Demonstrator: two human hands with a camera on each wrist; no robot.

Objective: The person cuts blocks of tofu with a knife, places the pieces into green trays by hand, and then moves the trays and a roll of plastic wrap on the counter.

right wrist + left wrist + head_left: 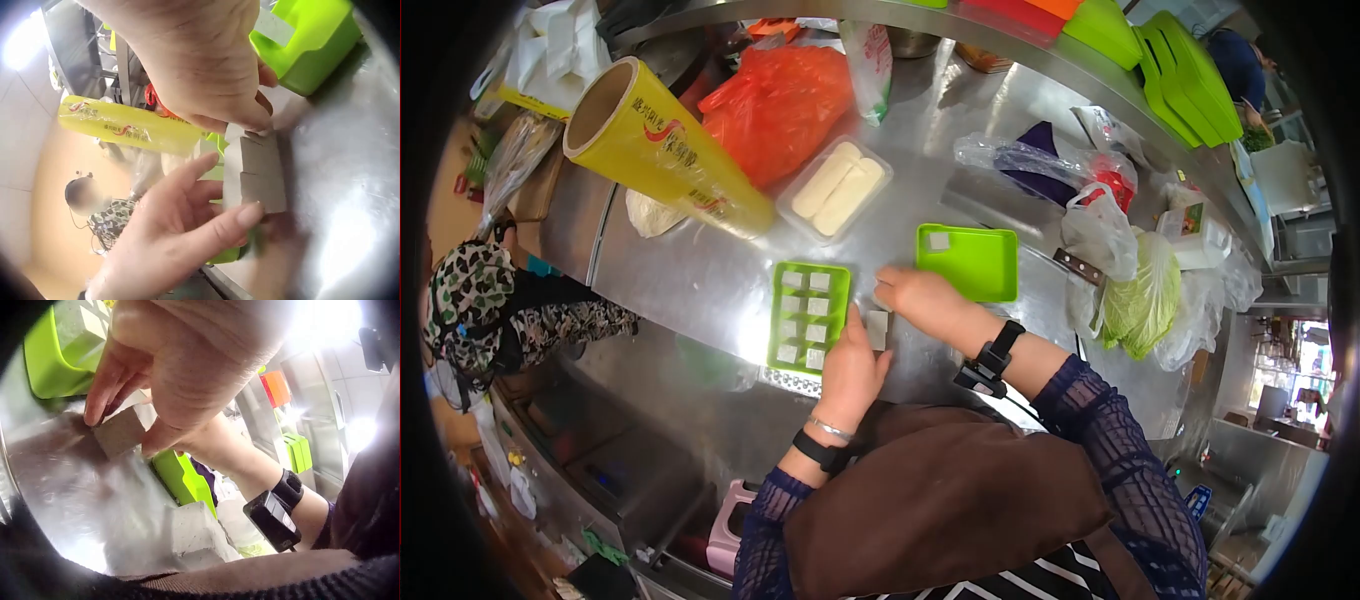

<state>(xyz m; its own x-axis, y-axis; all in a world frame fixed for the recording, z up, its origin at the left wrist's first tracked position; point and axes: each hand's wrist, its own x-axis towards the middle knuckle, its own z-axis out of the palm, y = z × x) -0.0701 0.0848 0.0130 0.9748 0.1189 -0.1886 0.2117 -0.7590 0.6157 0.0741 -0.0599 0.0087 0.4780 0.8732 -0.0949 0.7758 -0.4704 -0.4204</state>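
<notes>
**Left hand clamped on a grey block, right hand at its far end**

My left hand, just below the centre of the frame in the head view, grips the grey block, fingers along one side and thumb against the other. Cut lines across the block show in the right wrist view. My right hand, slightly above and to the right, bends its fingers down at the block's upper end; whether they are closed on anything I cannot tell. The block lies on the metal surface, between two green trays.

Just left of my left hand is the left tray, with eight small grey pieces in two columns. The right tray, right of centre and beyond my right hand, has one grey piece in its upper left corner.

Farther out, above the left tray, sits a clear container of pale rolls. A big yellow roll and a red bag fill the upper left; a cabbage lies at the right.
</notes>
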